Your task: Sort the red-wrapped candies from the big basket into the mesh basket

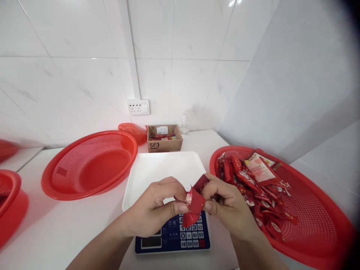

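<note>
Between my two hands is a torn red wrapper with a pale, crumbly-looking piece showing at its opening. My left hand pinches the wrapper's left side, thumb and forefinger against the pale piece. On the other side, my right hand grips the wrapper between thumb and fingers, a jagged-edged flap sticking up above them. Both hands are over a digital scale, whose blue keypad is partly hidden by my left hand and the wrapper. The scale's white pan lies just beyond.
At right, a red basket holds many red packets. Another red basket stands at left, with part of a third at the edge. Behind the scale are a cardboard box, a red plastic bag and a clear bottle.
</note>
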The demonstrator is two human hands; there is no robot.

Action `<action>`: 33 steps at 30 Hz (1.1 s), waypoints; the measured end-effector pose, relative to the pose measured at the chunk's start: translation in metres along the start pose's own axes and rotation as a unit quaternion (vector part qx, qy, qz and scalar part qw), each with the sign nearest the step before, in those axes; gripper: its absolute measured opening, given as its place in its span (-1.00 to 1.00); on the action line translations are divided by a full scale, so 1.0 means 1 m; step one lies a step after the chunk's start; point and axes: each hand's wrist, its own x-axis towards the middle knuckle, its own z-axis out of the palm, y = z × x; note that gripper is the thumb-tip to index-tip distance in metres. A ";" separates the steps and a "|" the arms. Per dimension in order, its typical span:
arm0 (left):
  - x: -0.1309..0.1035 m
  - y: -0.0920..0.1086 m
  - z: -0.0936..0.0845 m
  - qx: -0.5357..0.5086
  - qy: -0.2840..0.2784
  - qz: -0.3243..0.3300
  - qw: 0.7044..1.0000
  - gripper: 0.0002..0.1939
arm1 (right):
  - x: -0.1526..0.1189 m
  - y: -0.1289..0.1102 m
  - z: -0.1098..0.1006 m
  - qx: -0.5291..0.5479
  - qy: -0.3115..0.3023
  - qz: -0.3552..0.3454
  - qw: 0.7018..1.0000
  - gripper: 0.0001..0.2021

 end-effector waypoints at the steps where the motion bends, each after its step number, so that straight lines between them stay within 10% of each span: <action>1: -0.001 -0.001 0.000 -0.022 0.001 -0.007 1.000 -0.63 | 0.000 0.000 0.000 0.005 -0.003 0.002 1.000 -0.61; 18: -0.007 -0.008 0.008 -0.026 0.091 -0.024 0.995 -0.87 | 0.000 -0.005 0.005 -0.142 0.077 0.036 0.986 -0.76; 23: -0.005 -0.003 0.007 0.022 0.056 -0.005 0.998 -0.78 | -0.004 -0.002 0.009 -0.172 0.038 0.036 0.984 -0.35; 33: -0.011 -0.009 0.016 0.060 0.137 0.017 0.989 -0.85 | -0.011 0.006 0.023 -0.085 0.085 0.019 0.993 -0.71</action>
